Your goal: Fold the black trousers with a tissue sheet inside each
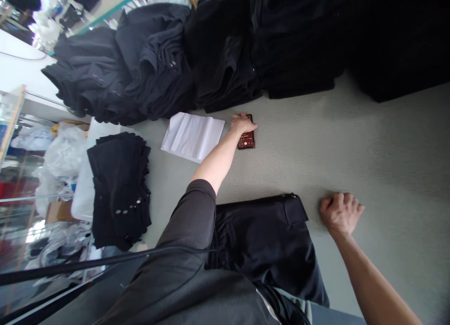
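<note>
My left hand (pixel 243 123) reaches out over a phone (pixel 246 141) with a lit, dark red screen. Its fingers and thumb close around the upper part of the phone, which lies on the table. My right hand (pixel 341 213) rests on the table top with its fingers curled under, and nothing shows in it. Between my arms, close to my body, black trousers (pixel 270 236) lie on the table with the waistband away from me. A stack of white paper sheets (pixel 193 136) is just left of the phone.
Piles of folded black garments (pixel 154 67) line the far side of the grey table (pixel 298 161). Another black stack (pixel 119 189) stands at the left. A dark cable (pixel 105 263) crosses the lower left. Shelves with plastic bags (pixel 63 151) are further left.
</note>
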The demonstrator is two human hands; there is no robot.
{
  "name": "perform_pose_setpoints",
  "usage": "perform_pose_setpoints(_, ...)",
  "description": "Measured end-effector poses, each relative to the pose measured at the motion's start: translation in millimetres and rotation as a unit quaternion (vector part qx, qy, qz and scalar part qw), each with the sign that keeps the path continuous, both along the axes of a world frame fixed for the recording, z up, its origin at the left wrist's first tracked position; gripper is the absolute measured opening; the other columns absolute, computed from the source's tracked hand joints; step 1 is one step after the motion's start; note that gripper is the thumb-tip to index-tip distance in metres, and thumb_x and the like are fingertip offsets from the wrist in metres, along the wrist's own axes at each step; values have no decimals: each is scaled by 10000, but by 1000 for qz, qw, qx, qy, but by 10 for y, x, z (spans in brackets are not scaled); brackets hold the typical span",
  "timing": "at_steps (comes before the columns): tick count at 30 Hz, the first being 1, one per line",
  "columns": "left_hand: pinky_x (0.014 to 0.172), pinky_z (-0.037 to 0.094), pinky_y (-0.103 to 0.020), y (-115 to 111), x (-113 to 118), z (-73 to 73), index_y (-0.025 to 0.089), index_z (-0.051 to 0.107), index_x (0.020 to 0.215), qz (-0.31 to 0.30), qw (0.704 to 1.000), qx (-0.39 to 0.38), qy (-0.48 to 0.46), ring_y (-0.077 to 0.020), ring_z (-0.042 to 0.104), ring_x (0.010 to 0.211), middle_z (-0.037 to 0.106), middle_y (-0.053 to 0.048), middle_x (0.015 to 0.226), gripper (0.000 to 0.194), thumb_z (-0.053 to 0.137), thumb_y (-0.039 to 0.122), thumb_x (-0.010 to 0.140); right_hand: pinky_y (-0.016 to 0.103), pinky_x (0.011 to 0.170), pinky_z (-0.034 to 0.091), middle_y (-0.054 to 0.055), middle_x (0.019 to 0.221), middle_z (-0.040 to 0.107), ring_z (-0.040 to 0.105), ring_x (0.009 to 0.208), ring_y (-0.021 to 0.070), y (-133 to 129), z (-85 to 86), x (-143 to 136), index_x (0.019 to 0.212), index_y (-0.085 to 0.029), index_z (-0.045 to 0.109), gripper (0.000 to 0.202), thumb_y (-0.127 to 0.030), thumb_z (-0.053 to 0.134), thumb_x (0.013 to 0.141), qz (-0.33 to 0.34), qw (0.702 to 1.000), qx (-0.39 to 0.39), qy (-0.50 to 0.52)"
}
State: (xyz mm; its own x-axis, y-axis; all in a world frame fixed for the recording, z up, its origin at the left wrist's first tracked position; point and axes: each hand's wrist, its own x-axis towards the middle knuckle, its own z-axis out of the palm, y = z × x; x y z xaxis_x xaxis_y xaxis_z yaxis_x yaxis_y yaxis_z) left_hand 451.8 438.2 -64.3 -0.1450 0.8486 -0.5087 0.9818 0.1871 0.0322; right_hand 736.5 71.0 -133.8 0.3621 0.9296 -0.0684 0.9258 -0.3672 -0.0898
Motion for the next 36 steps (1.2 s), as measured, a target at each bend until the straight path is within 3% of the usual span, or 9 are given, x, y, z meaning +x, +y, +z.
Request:
perform_pose_setpoints(11, 1138, 417, -408, -109, -4, 121, 67, 324, 1564, 24, 1000, 10, -12, -389, 480, 1435, 377, -323, 1573, 969, 756, 538, 835, 416, 804, 314, 180, 950, 607, 504, 914, 298, -5, 4, -3, 862, -136, 628, 262, -320, 442, 888, 6, 1000, -2, -15)
perform_pose_setpoints(16, 1179, 380, -368, -497, -461, 387, 98, 274, 1606, -27, 986, 80, -141, -310, 437, 1485, 429, -264, 1583, 845, 632, 487, 947, 420, 801, 328, 189, 960, 614, 517, 928, 306, -7, 10, -1, 876, -127, 639, 261, -313, 457, 887, 12, 1000, -2, -21)
perform_pose_setpoints(20, 1189, 392, -370, -1355, -1273, 643, 183, 394, 1550, -6, 964, 180, -195, -233, 511, 1422, 502, -171, 1558, 619, 575, 302, 970, 422, 786, 337, 203, 968, 625, 531, 929, 319, -5, 5, 3, 875, -117, 649, 281, -310, 446, 897, 20, 999, -1, -39)
perform_pose_setpoints(23, 1163, 435, -354, -2384, -1927, 762, 189, 497, 1465, 132, 958, 182, -179, -220, 554, 1384, 572, -156, 1500, 507, 554, 302, 974, 430, 804, 344, 209, 978, 626, 533, 949, 325, -12, 7, 6, 883, -106, 658, 292, -310, 449, 892, 18, 1000, 7, -25)
perform_pose_setpoints(26, 1147, 453, -345, -3571, -2301, 750, 189, 516, 1449, 284, 939, 70, -179, -233, 576, 1381, 601, -157, 1489, 523, 581, 376, 966, 448, 836, 347, 220, 1006, 623, 528, 984, 334, -26, 18, 1, 922, -92, 669, 315, -309, 443, 889, 14, 1000, 11, 2)
perform_pose_setpoints(29, 1012, 558, -343, -4544, -2250, 611, 221, 585, 1405, 348, 907, -67, -229, -265, 641, 1311, 691, -120, 1387, 524, 599, 465, 942, 464, 854, 351, 231, 1033, 627, 527, 997, 339, -25, 58, -14, 958, -82, 676, 350, -313, 421, 896, 13, 1000, 9, 16)
perform_pose_setpoints(31, 1015, 569, -358, -4913, -2050, 502, 238, 644, 1342, 323, 901, -78, -278, -274, 645, 1306, 715, -78, 1358, 492, 641, 467, 906, 470, 864, 358, 244, 1052, 632, 530, 1008, 341, -9, 106, -23, 976, -68, 680, 372, -314, 410, 900, 13, 1000, 7, 25)
perform_pose_setpoints(33, 1083, 533, -365, -5049, -1820, 410, 221, 677, 1290, 299, 905, -31, -302, -277, 635, 1317, 717, -69, 1358, 471, 698, 424, 865, 482, 880, 365, 261, 1079, 634, 534, 1030, 345, 7, 164, -19, 990, -54, 683, 389, -309, 403, 900, 10, 999, 9, 41)
perform_pose_setpoints(36, 1081, 523, -357, -4981, -1561, 292, 152, 668, 1278, 327, 902, 31, -279, -279, 665, 1271, 725, -125, 1330, 477, 733, 344, 846, 490, 907, 385, 260, 1111, 646, 553, 1050, 336, -44, 257, 4, 995, -67, 696, 387, -297, 406, 880, -6, 995, 6, 104)
